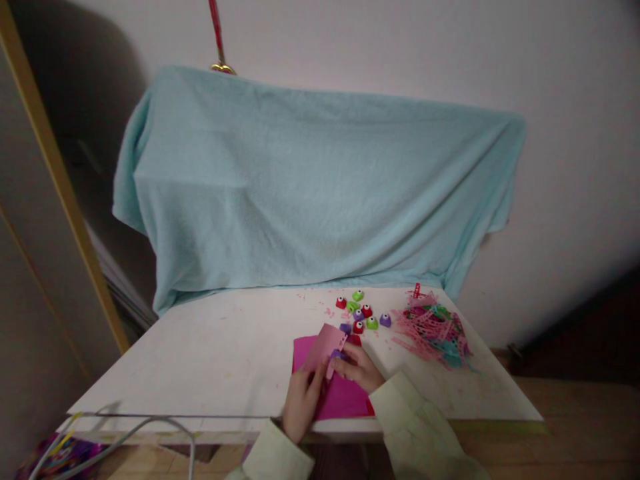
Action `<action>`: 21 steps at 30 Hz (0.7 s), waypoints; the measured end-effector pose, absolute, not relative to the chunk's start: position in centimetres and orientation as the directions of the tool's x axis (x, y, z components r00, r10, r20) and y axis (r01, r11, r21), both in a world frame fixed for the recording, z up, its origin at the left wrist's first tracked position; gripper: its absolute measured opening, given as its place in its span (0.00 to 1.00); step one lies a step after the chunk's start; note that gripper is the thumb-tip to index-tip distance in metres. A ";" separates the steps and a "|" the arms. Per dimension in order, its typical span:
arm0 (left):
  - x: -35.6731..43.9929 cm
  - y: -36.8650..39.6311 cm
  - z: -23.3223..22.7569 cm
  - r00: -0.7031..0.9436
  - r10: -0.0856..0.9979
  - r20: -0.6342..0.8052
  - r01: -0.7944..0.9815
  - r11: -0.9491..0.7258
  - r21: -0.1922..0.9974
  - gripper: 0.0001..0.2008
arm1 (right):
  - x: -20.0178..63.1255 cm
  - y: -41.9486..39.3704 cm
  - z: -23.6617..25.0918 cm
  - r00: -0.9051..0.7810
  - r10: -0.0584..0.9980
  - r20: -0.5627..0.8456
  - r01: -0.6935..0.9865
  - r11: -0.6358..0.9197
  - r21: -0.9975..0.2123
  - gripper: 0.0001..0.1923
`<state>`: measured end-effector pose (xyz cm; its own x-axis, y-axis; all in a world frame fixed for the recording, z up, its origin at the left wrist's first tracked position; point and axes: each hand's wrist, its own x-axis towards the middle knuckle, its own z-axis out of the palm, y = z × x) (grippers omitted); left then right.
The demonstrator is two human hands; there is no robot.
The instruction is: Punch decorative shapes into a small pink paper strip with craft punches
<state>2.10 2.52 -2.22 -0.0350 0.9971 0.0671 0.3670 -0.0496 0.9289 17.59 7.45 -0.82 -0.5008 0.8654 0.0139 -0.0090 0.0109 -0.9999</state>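
Note:
My left hand (301,400) holds a light pink paper sheet (325,343) tilted up above a magenta sheet (345,400) lying on the white table (210,360). My right hand (359,368) grips a small purple craft punch (336,356) at the pink sheet's right edge. Both hands meet near the table's front edge. Several small red, green and purple punches (361,312) sit just beyond my hands.
A heap of pink and teal paper strips (434,328) lies at the table's right. A light blue cloth (310,187) covers something bulky at the back. Grey cables (125,433) hang at the front left. A wooden panel (55,173) stands at the left.

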 end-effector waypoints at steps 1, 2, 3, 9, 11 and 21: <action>2.1 2.5 -2.3 -0.036 0.997 0.066 0.370 -0.048 0.928 0.26 | 17.6 7.4 -0.8 -0.502 0.865 0.010 -0.011 0.006 -1.000 0.18; 2.1 2.5 -2.4 -0.038 0.997 0.065 0.370 -0.046 0.928 0.26 | 17.6 7.4 -0.7 -0.501 0.865 0.009 -0.015 0.002 -1.000 0.18; 2.1 2.5 -2.5 -0.043 0.997 0.064 0.370 -0.044 0.928 0.26 | 17.6 7.4 -0.7 -0.498 0.867 0.010 -0.019 0.001 -1.000 0.19; 2.1 2.6 -2.7 -0.054 0.997 0.062 0.368 -0.038 0.929 0.27 | 17.4 7.3 -0.5 -0.498 0.865 0.057 -0.025 0.051 -0.998 0.18; 2.1 2.6 -2.4 -0.040 0.997 0.069 0.362 -0.049 0.931 0.27 | 17.4 7.3 -0.5 -0.496 0.867 0.054 -0.023 0.049 -0.999 0.17; 2.1 2.5 -1.6 -0.020 0.995 0.096 0.344 -0.083 0.935 0.25 | 17.5 7.5 -0.9 -0.480 0.877 0.009 -0.028 -0.005 -1.000 0.19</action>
<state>2.14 2.51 -1.57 -0.0203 0.9952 0.0960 0.3441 -0.0833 0.9352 17.47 7.48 -0.93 -0.4800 0.8772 0.0092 -0.0285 -0.0051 -0.9996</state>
